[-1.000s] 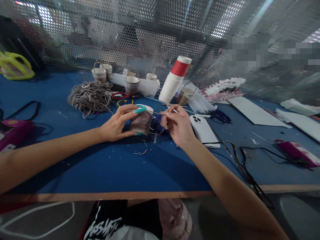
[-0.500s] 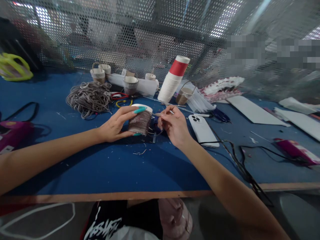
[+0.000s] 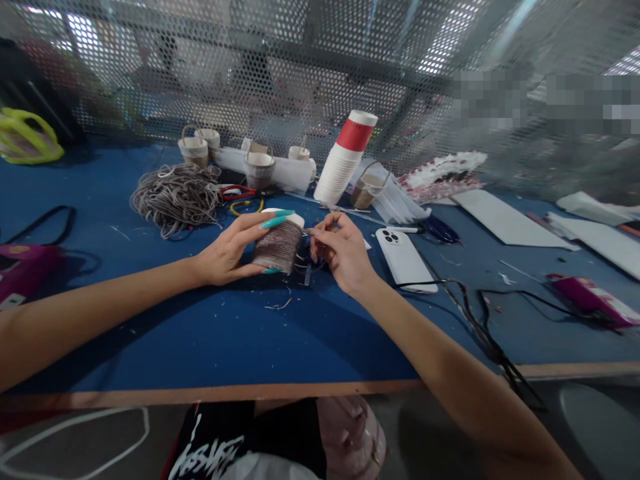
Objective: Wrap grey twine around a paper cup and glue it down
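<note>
My left hand (image 3: 233,247), with long turquoise nails, is wrapped around a paper cup (image 3: 278,247) covered in rows of grey-brown cord. The cup's white rim shows at the top, and the cup tilts slightly. Just to its right, my right hand (image 3: 343,250) pinches a strand of cord (image 3: 307,231) close to the upper edge of the wrapping. A loop of cord hangs below, between cup and hand. Behind my right fingers, a dark blue object is mostly hidden. A large tangle of grey cord (image 3: 175,197) lies behind my left hand.
Behind stand a leaning stack of white paper cups (image 3: 340,170) and several cord-wrapped cups with handles, one a small basket (image 3: 369,190). Red-handled pliers (image 3: 237,192) lie near the cord. At right are a white phone (image 3: 406,260), black cables (image 3: 467,307) and a purple device (image 3: 593,300).
My right hand has shifted slightly left, its fingertips still by the cup's upper edge. The cup has tilted a little in my left hand. The whole view has moved slightly.
</note>
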`<state>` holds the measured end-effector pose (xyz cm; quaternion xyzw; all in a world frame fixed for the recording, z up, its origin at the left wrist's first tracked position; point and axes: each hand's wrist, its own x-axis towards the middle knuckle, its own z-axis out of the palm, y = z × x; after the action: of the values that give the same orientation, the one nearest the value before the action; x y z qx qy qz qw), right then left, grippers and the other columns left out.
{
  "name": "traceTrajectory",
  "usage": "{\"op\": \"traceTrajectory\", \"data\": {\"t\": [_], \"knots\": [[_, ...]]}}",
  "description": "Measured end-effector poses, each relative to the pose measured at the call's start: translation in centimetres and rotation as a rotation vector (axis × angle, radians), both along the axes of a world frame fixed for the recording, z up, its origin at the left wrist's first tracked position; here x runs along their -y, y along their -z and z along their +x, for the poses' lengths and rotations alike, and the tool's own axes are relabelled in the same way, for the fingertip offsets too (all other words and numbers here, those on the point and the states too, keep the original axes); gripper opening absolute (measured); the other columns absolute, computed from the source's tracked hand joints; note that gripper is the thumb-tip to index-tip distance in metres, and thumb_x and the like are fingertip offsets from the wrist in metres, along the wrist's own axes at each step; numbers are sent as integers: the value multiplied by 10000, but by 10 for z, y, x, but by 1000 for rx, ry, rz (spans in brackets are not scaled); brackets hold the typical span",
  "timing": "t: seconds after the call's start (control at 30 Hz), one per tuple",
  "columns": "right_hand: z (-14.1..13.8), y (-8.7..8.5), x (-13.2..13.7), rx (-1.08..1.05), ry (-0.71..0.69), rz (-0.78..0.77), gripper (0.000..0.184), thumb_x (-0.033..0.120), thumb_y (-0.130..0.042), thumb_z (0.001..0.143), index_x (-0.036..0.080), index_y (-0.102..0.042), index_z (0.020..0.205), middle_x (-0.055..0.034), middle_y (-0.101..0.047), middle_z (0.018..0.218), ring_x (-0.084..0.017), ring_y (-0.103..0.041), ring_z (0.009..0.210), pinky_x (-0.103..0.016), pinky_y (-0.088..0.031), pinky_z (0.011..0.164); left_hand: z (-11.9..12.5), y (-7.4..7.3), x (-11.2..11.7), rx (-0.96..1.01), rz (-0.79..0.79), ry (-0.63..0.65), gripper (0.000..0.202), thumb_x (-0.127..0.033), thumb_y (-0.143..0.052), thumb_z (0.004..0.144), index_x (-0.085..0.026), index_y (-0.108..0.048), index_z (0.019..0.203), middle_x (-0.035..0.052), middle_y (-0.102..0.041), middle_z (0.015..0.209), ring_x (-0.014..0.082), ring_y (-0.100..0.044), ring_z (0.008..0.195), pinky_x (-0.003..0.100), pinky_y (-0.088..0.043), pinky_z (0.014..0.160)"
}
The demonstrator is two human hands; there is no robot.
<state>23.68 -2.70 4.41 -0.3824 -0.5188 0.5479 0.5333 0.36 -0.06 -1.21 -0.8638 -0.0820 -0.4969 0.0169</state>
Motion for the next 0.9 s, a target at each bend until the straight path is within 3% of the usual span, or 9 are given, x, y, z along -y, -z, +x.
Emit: {"op": "traceTrajectory", "data": {"t": [0.33,0.53,0.63,0.7,0.77,0.9], "knots": [[-2,5,0,26,9,-11,396,268,-795,618,253,-430,771,95,-564,662,-68,-510,501,-238,-453,468,-3,2,-1,-14,-42,41,825,-442,-675,900,-346,-213,1576,160,-446,1522,320,-477,1383,558,-498,1091],[-4,8,0,71,26,14,359,269,-747,664,258,-409,787,76,-552,693,-96,-547,573,-257,-481,519,-4,4,-1,-21,-87,40,843,-447,-671,900,-388,-164,1571,130,-398,1531,305,-447,1411,536,-489,1111],[1,14,-4,137,132,50,355,283,-715,673,265,-392,819,46,-560,791,-131,-579,698,-296,-522,604,-4,5,-2,18,-163,33,878,-487,-704,865,-381,-177,1560,136,-403,1509,308,-506,1339,489,-565,1008],[7,15,-7,220,253,147,343,277,-683,667,269,-400,860,14,-571,889,-163,-591,807,-354,-549,713,-3,5,-3,47,-239,60,957,-503,-739,833,-405,-122,1558,135,-390,1511,272,-578,1230,424,-605,913],[15,14,-7,323,329,339,347,261,-652,668,272,-427,932,-34,-589,1044,-208,-601,974,-436,-537,879,-3,5,-4,77,-308,96,1055,-508,-770,805,-431,-31,1555,136,-385,1507,230,-626,1135,383,-614,864],[25,7,-3,512,90,780,410,244,-618,748,307,-412,1097,-74,-591,1338,-275,-549,1282,-558,-380,1133,-1,4,-6,115,-400,130,1170,-513,-829,742,-410,12,1549,136,-488,1408,246,-642,1151,401,-605,889]]}}
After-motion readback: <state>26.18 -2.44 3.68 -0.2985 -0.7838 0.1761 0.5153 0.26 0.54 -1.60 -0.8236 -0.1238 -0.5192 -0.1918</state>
